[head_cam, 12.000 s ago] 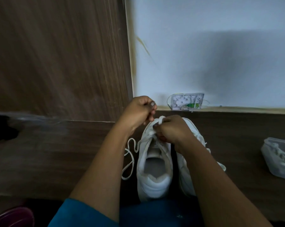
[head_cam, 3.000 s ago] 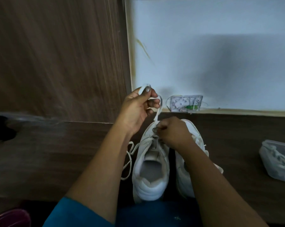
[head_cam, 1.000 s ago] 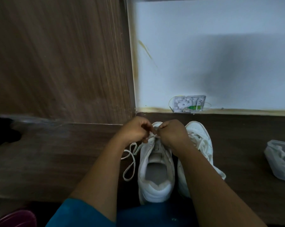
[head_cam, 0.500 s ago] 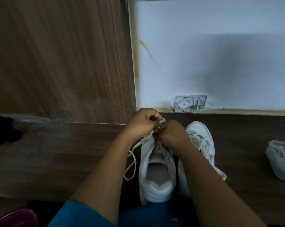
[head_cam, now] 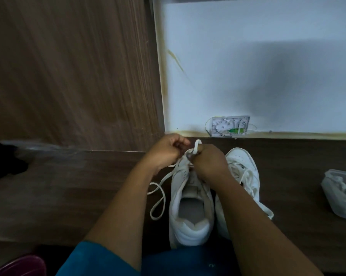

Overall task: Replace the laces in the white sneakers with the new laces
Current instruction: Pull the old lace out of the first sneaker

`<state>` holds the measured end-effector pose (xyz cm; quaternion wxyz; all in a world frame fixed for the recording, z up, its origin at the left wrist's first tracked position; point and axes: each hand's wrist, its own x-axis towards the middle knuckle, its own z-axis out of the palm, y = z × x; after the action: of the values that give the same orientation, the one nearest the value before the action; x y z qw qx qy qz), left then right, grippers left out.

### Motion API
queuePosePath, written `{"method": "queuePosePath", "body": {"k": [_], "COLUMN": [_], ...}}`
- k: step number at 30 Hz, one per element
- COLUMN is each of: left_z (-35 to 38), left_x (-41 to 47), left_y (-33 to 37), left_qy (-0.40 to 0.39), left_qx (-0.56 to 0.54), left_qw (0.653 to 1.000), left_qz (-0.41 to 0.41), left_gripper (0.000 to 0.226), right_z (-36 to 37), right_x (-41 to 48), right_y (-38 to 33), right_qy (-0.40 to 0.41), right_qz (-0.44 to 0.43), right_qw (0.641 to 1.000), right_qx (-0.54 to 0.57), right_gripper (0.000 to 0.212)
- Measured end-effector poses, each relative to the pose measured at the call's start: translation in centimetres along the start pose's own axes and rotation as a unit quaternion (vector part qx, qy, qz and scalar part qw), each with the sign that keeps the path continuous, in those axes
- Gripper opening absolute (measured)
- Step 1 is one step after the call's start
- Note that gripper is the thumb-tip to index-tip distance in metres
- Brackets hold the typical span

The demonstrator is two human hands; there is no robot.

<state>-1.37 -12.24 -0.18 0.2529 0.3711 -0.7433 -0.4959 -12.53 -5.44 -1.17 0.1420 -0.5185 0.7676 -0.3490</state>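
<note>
Right hand [head_cam: 207,163] clenched over the toe end of the near sneaker [head_cam: 190,208], thumb and fingers pinching the white lace [head_cam: 196,145]; a short loop stands up just above the pinch. Left hand [head_cam: 168,151] just left of it, nearly touching, fingers curled tight on the same lace. Slack trails down-left of the grip, looping on the wood floor [head_cam: 68,196]. Second sneaker [head_cam: 245,168] just right of the grip. Plastic tub [head_cam: 339,194] far right.
</note>
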Motion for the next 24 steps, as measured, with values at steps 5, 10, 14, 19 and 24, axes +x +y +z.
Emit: {"method": "queuePosePath", "body": {"k": [5,10,14,19,24], "left_z": [0.5,0.4,1.0,1.0,0.7], "left_x": [-0.1,0.2,-0.2,-0.8,-0.6], "left_y": [-0.9,1.5,2.9,3.3,2.9], "left_qy": [-0.026,0.09,0.08,0.063,0.058], "left_qx": [0.117,-0.044,-0.096,-0.13,-0.029], "left_qw": [0.992,0.994,0.989,0.986,0.997], "left_qz": [0.031,0.044,0.081,0.088,0.034], "left_gripper": [0.04,0.039,0.033,0.03,0.023], "right_z": [-0.3,-1.3,-0.9,-1.4,-1.0], "right_x": [0.2,-0.3,-0.7,-1.1,-0.8], "right_y": [-0.1,-0.5,-0.4,-0.9,-0.6], "right_qy": [0.016,-0.062,-0.048,-0.036,-0.031], "right_qz": [0.062,0.114,-0.013,-0.062,-0.056], "right_qw": [0.987,0.978,0.999,0.997,0.997], "right_qx": [0.146,0.165,-0.001,-0.027,-0.045], "right_gripper": [0.022,0.015,0.02,0.02,0.021]}}
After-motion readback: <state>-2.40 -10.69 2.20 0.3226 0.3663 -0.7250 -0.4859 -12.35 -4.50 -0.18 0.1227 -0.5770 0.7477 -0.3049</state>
